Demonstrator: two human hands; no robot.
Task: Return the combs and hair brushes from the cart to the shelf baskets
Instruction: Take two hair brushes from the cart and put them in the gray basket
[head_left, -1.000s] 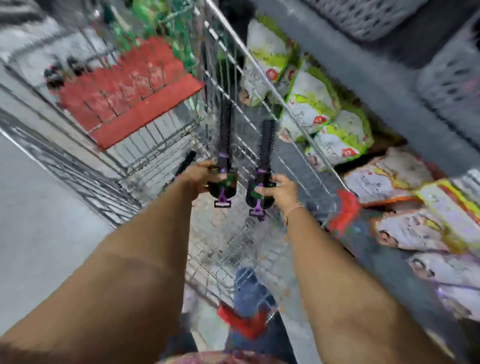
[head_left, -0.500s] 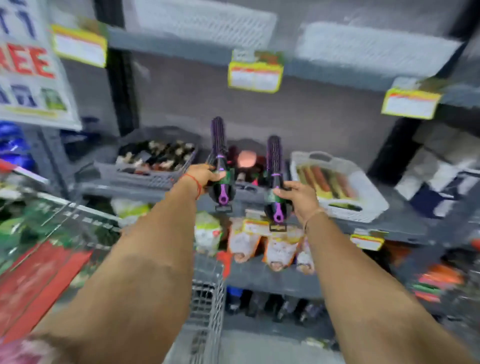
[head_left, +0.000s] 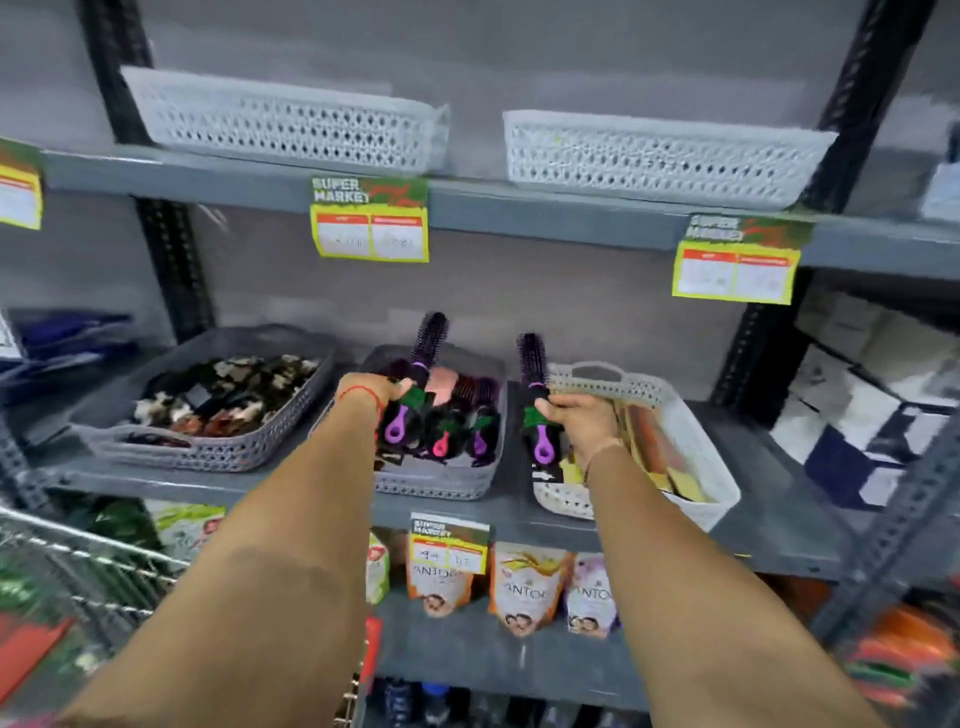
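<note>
The view has swung from the cart, now at near left, to the shelf; both brushes have reached it, so only the drop remains. Middle basket already holds brushes, open room at its near left; white basket holds combs. Left hand, grip closed on the left brush, is over the middle basket; right hand grips the right brush above the gap between baskets

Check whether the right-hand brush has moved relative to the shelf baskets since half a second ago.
Yes. The right hand has carried its round brush closer to the white basket, over its left rim; before, it was short of it.
</note>
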